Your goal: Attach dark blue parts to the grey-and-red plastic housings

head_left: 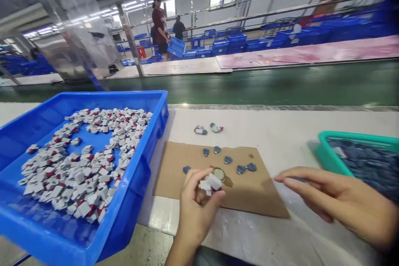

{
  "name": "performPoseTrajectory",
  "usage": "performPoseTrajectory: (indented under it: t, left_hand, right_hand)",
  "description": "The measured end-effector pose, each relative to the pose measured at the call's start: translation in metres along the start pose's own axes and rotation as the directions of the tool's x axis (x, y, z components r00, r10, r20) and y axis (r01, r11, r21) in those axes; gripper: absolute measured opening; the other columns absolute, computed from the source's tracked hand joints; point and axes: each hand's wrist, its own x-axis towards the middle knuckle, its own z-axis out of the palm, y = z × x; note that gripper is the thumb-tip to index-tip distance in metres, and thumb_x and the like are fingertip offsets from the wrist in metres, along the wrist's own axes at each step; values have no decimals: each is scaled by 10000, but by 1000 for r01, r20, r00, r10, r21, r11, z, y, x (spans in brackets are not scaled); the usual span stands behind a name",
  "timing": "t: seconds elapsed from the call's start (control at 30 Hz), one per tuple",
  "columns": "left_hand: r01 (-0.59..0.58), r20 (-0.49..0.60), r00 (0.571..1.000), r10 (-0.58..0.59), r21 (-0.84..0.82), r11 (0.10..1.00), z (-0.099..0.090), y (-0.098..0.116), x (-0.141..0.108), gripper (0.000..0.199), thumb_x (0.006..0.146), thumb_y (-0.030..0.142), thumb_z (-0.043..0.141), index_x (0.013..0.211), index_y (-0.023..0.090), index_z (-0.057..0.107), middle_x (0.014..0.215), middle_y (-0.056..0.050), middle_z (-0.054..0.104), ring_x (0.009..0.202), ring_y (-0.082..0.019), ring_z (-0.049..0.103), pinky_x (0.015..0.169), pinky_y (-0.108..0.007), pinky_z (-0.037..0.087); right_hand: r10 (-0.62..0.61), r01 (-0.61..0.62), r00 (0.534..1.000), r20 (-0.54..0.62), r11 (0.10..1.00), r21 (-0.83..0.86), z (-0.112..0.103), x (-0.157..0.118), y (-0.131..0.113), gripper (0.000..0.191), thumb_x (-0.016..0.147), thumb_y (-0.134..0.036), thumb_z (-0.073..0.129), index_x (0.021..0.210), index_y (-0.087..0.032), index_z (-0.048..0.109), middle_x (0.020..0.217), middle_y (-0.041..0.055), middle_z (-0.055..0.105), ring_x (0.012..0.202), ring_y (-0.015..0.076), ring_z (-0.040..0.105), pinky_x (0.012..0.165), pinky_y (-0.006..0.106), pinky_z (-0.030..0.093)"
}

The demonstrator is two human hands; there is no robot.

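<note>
My left hand (195,208) is closed around a few small grey-and-red plastic parts (210,183), held over the near edge of a brown cardboard sheet (249,199). Several small blue pieces (228,159) lie scattered on the cardboard, next to a round metal cap (219,173) just beyond my left fingers. My right hand (339,199) lies flat with fingers stretched out, holding nothing, between the cardboard and a green basket (330,160). Two assembled grey-and-blue parts (208,129) rest on the table beyond the cardboard.
A large blue bin (137,174) holding many grey-and-red parts stands at the left, overhanging the table edge. The green basket at the right holds dark blue pieces. Behind the white table runs a green conveyor belt (280,85). Two people stand far back among stacked blue crates.
</note>
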Motion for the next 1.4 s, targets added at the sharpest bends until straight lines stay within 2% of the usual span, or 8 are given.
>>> performPoseTrajectory:
  t: [0.1,0.33,0.5,0.63,0.77,0.93,1.2,1.4]
  left_hand:
    - [5,1,1000,-5,-31,1000,-1,-3,0,300,699,192,661,975,289,598,943,-2,429,701,-84,520,533,-156,492]
    - [27,68,997,-26,-14,1000,-1,5,-1,279,770,165,574,994,327,613,989,0,429,700,-61,523,578,-151,512]
    - [87,12,996,-87,-2,996,-1,4,-2,252,754,241,607,1005,253,606,988,-30,485,680,-79,534,552,-168,515]
    - [18,-181,983,-15,17,1000,-4,0,-1,178,749,273,616,919,220,622,1026,-38,471,747,-96,539,584,-170,512]
    - [-66,-290,954,72,32,997,-5,1,0,176,777,271,587,949,243,605,1176,-49,494,1018,-162,524,726,-201,507]
    - [8,-251,968,-19,-48,999,-2,7,-1,163,775,281,592,931,233,593,951,-32,659,852,-132,627,664,-191,519]
    - [97,-260,958,-125,-116,988,-1,7,1,265,709,306,655,926,165,598,866,-61,687,650,-119,640,602,-208,525]
    - [47,-266,963,-44,6,999,-5,0,4,236,721,284,637,929,175,616,1017,-70,545,701,-108,584,569,-211,536]
  right_hand:
    - [86,-97,990,116,991,96,-2,2,-19,417,690,-608,546,773,-213,650,770,75,627,680,193,565,563,274,460]
    - [82,-203,946,312,903,378,20,1,-23,441,784,-603,441,919,-191,526,568,3,523,493,104,464,451,207,376]
    - [15,-201,925,380,868,455,32,7,-26,314,834,-480,453,1007,-218,457,735,18,552,641,130,547,477,202,393]
    - [-83,-22,959,272,932,362,38,16,-33,229,839,-395,450,974,-227,527,921,49,557,798,164,543,601,264,427]
    - [-85,61,992,95,971,232,48,28,-36,193,762,-332,504,865,-201,600,756,16,508,611,123,472,547,262,379]
    - [-9,-31,984,178,974,224,59,37,-34,169,762,-274,471,890,-191,544,583,-34,506,484,98,445,471,225,343]
    - [-286,311,929,236,948,-74,59,49,-38,159,770,-172,488,834,-174,632,717,32,610,693,162,549,648,284,402]
    - [-283,326,920,272,936,-129,62,52,-38,115,779,-177,501,790,-166,615,714,29,594,624,145,532,599,269,382]
